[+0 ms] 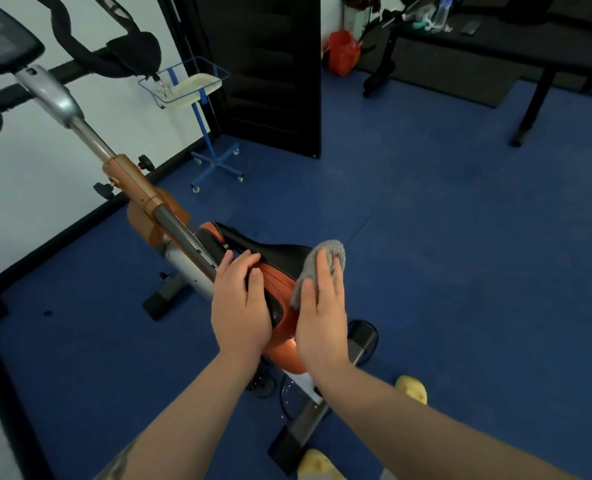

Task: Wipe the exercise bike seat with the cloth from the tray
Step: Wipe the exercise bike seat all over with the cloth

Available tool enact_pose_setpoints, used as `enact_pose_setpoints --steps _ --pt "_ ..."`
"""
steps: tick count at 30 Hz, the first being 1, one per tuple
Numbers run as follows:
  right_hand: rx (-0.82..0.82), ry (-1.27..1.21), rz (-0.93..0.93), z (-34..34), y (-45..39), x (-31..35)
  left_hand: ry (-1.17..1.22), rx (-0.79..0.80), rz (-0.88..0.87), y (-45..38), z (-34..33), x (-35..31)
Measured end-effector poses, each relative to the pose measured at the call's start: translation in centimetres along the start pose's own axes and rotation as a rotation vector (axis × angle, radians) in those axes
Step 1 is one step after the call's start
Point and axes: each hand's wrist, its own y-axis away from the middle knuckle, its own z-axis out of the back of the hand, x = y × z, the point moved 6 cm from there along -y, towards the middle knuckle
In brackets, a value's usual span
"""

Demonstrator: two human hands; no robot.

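Observation:
The exercise bike seat (280, 271) is black and orange and sits in the lower middle of the head view. My left hand (240, 303) grips its left side, fingers curled over the top. My right hand (322, 317) presses a grey cloth (325, 258) flat against the seat's right side; the cloth sticks out beyond my fingertips. The tray (197, 88), cream coloured in a wire frame on a blue wheeled stand, stands by the wall at the upper left.
The bike's silver and orange post (128, 174) slants up left to black handlebars (125, 53). Its floor feet (294, 441) lie below my arms, beside my yellow shoes (414, 388). A dark door (273, 71) and a black bench (536, 60) stand at the back on blue flooring.

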Motion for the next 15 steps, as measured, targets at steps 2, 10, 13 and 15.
enact_pose_setpoints --steps 2,10,13,15 --pt "0.023 0.064 0.068 -0.1 0.8 0.2 0.0 -0.008 0.009 0.0 0.0 0.0" --pt "0.294 0.161 -0.016 1.8 -5.6 1.2 -0.091 -0.011 0.055 0.4 0.1 -0.1" --pt "0.409 0.261 0.064 2.8 -6.4 1.2 -0.123 -0.014 0.08 0.5 0.2 -0.2" --pt "0.491 0.324 0.118 3.9 -7.2 1.4 -0.172 -0.011 0.091 0.6 0.1 -0.6"
